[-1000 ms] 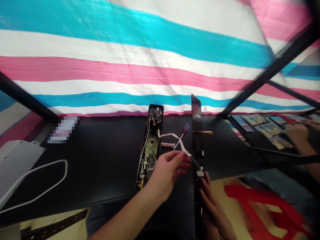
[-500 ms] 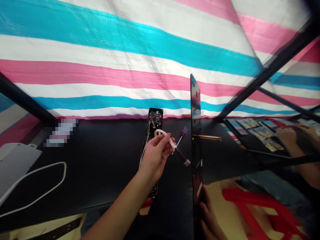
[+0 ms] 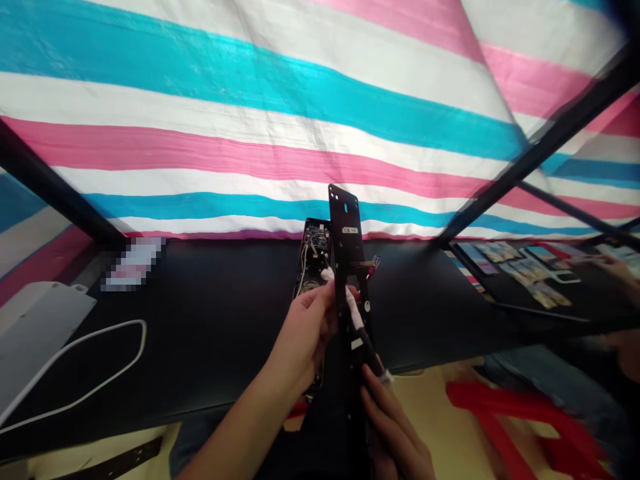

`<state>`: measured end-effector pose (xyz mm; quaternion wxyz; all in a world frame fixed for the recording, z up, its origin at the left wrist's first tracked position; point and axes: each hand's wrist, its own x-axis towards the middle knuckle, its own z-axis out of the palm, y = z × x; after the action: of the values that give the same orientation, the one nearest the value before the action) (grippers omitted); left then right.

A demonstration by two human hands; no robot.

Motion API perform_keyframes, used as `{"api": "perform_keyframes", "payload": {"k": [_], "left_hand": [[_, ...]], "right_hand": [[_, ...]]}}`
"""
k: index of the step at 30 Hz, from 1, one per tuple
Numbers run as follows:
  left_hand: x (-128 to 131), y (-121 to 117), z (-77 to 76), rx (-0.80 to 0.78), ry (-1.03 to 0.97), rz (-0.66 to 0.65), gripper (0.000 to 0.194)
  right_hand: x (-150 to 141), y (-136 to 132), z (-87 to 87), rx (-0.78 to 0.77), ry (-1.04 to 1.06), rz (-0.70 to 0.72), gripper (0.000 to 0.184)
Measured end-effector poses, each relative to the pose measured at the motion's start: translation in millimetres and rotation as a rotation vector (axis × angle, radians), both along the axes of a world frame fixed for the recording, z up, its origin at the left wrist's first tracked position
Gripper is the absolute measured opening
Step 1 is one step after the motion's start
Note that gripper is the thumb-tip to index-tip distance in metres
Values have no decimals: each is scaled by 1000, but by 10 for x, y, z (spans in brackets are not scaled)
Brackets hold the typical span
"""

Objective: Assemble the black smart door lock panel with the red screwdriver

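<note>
Okay, here's what's on my feed, left to right. Far left, a pale grey plastic panel [image 3: 40,333] sits at the edge of the black worktop [image 3: 215,320], with a thin white cable loop [image 3: 103,370] lying on it, then a pixelated card-like thing [image 3: 133,264] that's too blurred to make out. In the middle, an opened black lock body [image 3: 314,257], circuit board and wires showing, lies partly behind my left hand [image 3: 300,337]. That hand's fingers are curled closed, pinching a white-wrapped wire [image 3: 353,310] near a long black slotted metal faceplate [image 3: 347,260]. The plate is held up tilted, with a small "CE" label near its top. My right hand [image 3: 393,430] is closed around the plate's lower end, just below the wire's white connector [image 3: 386,378]. A purple-handled screwdriver [image 3: 375,265] peeks out right behind the plate. Further right there's a red plastic stool [image 3: 520,407], then picture cards [image 3: 530,287] on a dark surface, with another person's hand [image 3: 607,267] beside them.
</note>
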<state>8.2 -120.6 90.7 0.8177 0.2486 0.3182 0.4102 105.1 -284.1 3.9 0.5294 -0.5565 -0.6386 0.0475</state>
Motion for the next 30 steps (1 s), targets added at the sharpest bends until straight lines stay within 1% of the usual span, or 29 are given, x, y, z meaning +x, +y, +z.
{"api": "perform_keyframes", "payload": {"k": [1, 2, 3, 4, 6, 7, 8, 9, 10, 11, 13, 14, 15, 18, 20, 24, 26, 30], "left_hand": [[-49, -29, -33, 7, 45, -12, 34], [-101, -64, -66, 27, 99, 10, 36], [-152, -106, -96, 64, 164, 67, 38], [-202, -155, -121, 119, 242, 156, 38], [-291, -270, -151, 272, 425, 347, 34], [-326, -329, -158, 374, 517, 416, 28], [-353, -382, -163, 498, 601, 454, 22], [-371, -424, -168, 646, 679, 470, 17], [-382, -452, -176, 790, 751, 445, 19], [-387, -466, -189, 924, 813, 405, 27], [-384, -452, -227, 1113, 911, 322, 42], [-378, -432, -249, 1171, 943, 313, 44], [-372, -407, -268, 1217, 962, 331, 42], [-358, -343, -292, 1299, 962, 402, 26], [-368, -324, -282, 1337, 920, 391, 22], [-475, -346, -302, 1427, 808, 342, 28], [-559, -380, -355, 1449, 780, 342, 33], [-696, -483, -449, 1418, 767, 345, 39]], "right_hand": [[-32, 46, 15, 8, 1, -24, 51], [-58, 94, 23, 17, 2, -45, 51], [-76, 140, 24, 25, 3, -57, 51], [-86, 182, 19, 32, 2, -56, 52], [-86, 250, -12, 48, -20, -39, 55], [-78, 274, -36, 56, -40, -21, 57], [-69, 291, -65, 61, -62, -4, 58], [-61, 301, -96, 66, -82, 11, 60], [-55, 306, -127, 75, -97, 23, 61], [-53, 306, -157, 84, -105, 28, 62], [-60, 296, -204, 94, -113, 30, 64], [-69, 289, -220, 88, -120, 32, 65], [-80, 280, -230, 75, -127, 34, 66], [-117, 268, -232, 48, -134, 28, 67], [-133, 280, -223, 61, -124, 15, 66], [-121, 364, -243, 123, -126, 3, 66], [-100, 427, -292, 108, -124, 10, 66], [-90, 558, -432, 40, -85, 24, 62]]}}
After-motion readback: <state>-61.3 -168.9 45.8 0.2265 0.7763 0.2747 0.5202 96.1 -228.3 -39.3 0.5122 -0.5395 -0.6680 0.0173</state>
